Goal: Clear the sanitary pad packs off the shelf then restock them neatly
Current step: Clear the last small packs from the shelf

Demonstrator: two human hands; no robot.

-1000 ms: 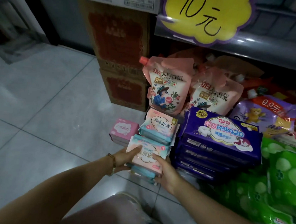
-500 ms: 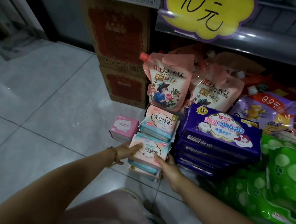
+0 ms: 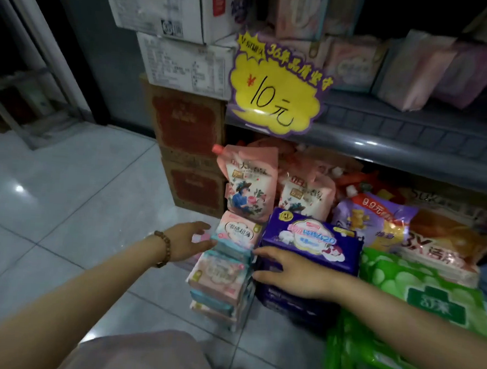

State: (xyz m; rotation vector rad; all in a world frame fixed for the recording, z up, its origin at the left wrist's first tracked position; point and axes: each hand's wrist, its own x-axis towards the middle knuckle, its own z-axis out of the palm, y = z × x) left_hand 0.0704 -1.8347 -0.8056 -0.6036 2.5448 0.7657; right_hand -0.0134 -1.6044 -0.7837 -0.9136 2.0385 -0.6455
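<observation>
Head view looks down at a gray tile floor (image 3: 64, 202) beside a gray shelf (image 3: 410, 143). Brown cardboard boxes (image 3: 189, 124) stand stacked at the shelf's left end. Green packs (image 3: 429, 295) lie heaped at the right. A yellow price sign (image 3: 276, 95) hangs on the shelf edge. A pile of purple pad packs (image 3: 313, 240) sits low in front of the shelf. Just left of it stand two piles of pink and blue pad packs (image 3: 219, 280), one behind the other. Pink pouches (image 3: 248, 184) lean behind them. The right hand (image 3: 293, 276) is open, with straight fingers at the pink piles' right side. The left hand (image 3: 186, 242) is open too, fingers loose, at the back pile's left side. Neither holds anything. A bead bracelet (image 3: 164, 248) is on the left wrist.
</observation>
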